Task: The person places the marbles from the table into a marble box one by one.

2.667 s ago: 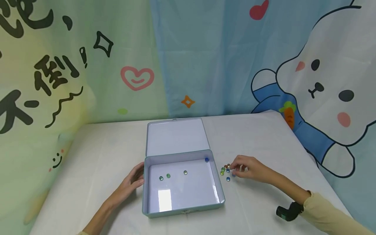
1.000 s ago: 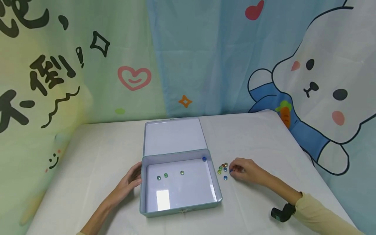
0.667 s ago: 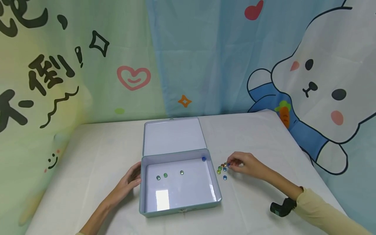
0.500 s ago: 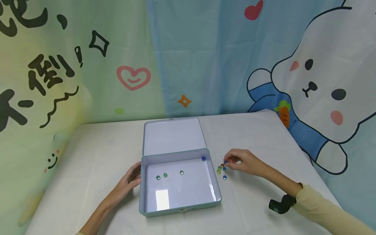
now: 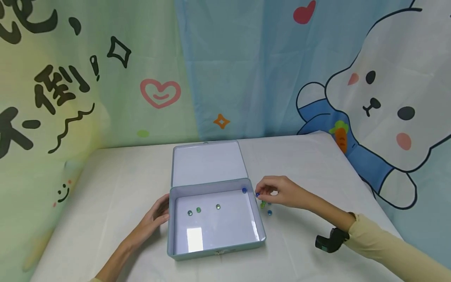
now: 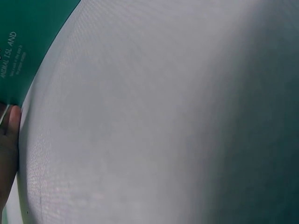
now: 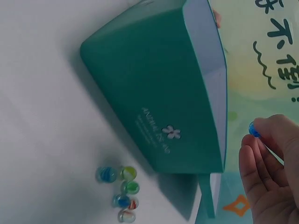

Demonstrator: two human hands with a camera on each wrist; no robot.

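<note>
My right hand point(image 5: 282, 192) pinches a blue marble point(image 7: 253, 129) between thumb and fingertips, beside the right rim of an open tin box point(image 5: 218, 250). In the right wrist view the marble is up near the level of the rim. My left hand point(image 5: 155, 219) rests against the box's left wall. Inside the box lie a dark blue marble point(image 5: 244, 190) at the back right corner and clear or greenish marbles point(image 5: 198, 210) on the floor. Several loose marbles point(image 7: 131, 187), blue, green, yellow-green and reddish, lie on the cloth to the box's right, partly hidden by my right hand in the head view.
The box's hinged lid point(image 5: 209, 164) lies back behind it. A white cloth point(image 5: 303, 156) covers the table. Behind hangs a printed curtain point(image 5: 229, 70) with a cartoon bear. A black wrist camera point(image 5: 331, 239) sits on the right forearm.
My right hand has picked the blue marble off the cloth and carried it left, over the loose marbles, to the box's right rim. The left hand stays at the box.
</note>
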